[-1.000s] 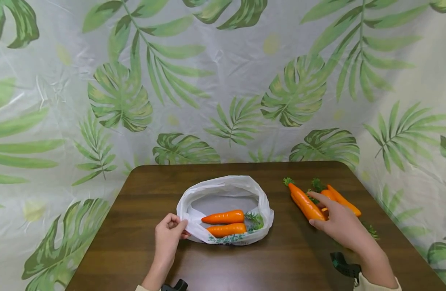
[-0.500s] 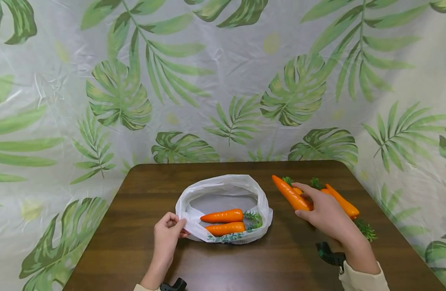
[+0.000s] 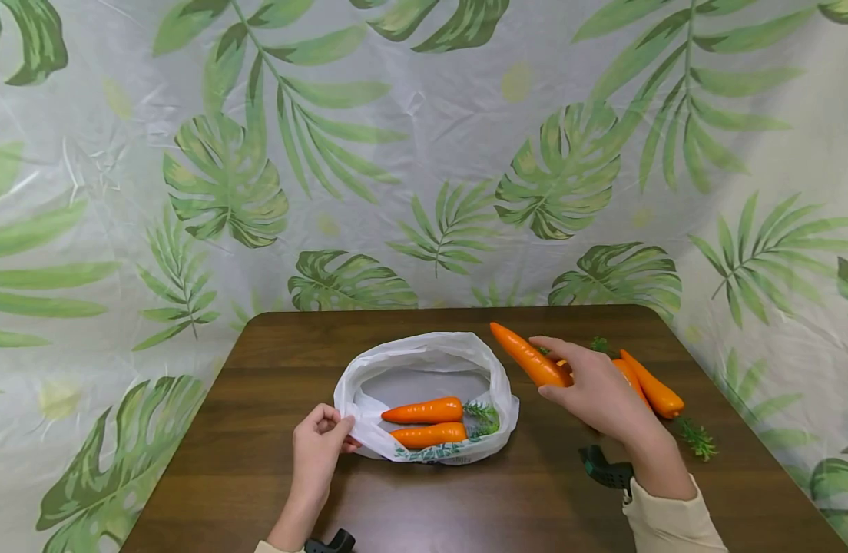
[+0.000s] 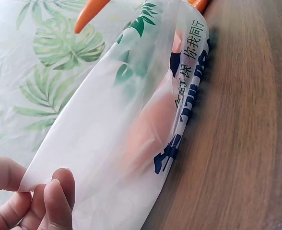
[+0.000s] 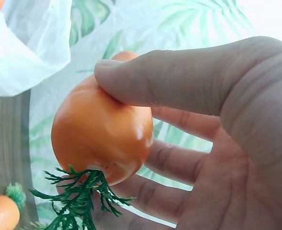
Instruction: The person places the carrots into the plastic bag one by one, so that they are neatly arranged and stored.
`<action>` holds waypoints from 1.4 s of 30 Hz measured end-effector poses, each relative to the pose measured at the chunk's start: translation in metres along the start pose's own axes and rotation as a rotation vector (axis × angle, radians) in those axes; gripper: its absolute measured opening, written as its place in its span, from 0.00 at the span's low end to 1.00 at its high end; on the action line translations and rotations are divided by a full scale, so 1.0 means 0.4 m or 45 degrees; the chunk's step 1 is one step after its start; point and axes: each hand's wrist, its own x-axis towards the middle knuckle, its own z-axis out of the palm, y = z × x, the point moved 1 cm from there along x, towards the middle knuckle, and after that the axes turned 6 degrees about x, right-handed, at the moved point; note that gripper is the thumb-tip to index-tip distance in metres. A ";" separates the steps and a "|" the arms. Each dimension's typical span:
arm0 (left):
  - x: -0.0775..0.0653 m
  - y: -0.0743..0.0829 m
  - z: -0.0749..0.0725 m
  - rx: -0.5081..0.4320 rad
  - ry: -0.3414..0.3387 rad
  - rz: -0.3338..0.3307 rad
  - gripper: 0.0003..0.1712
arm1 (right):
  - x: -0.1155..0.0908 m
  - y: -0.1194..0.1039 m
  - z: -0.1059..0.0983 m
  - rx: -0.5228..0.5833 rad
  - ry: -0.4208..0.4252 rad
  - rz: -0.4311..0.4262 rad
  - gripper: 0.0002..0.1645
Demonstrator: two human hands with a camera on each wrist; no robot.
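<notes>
We hold the carrot (image 3: 528, 355) in our right hand (image 3: 600, 392), thumb on one side and fingers on the other, with its thin tip pointing forward and to the left of that hand. The white bag (image 3: 431, 342) sits just left of this hand, and our left hand (image 3: 318, 445) pinches its left edge.
</notes>
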 end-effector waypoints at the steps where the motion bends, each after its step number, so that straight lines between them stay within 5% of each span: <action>1: 0.000 0.000 0.000 0.000 0.000 0.001 0.10 | 0.004 -0.003 0.003 0.003 0.004 -0.008 0.42; 24: -0.005 0.007 -0.003 0.006 0.006 -0.008 0.11 | 0.092 -0.096 0.023 -0.092 0.006 -0.179 0.37; 42: -0.001 0.002 -0.001 0.009 0.013 -0.007 0.10 | 0.181 -0.142 0.069 0.013 -0.138 -0.280 0.37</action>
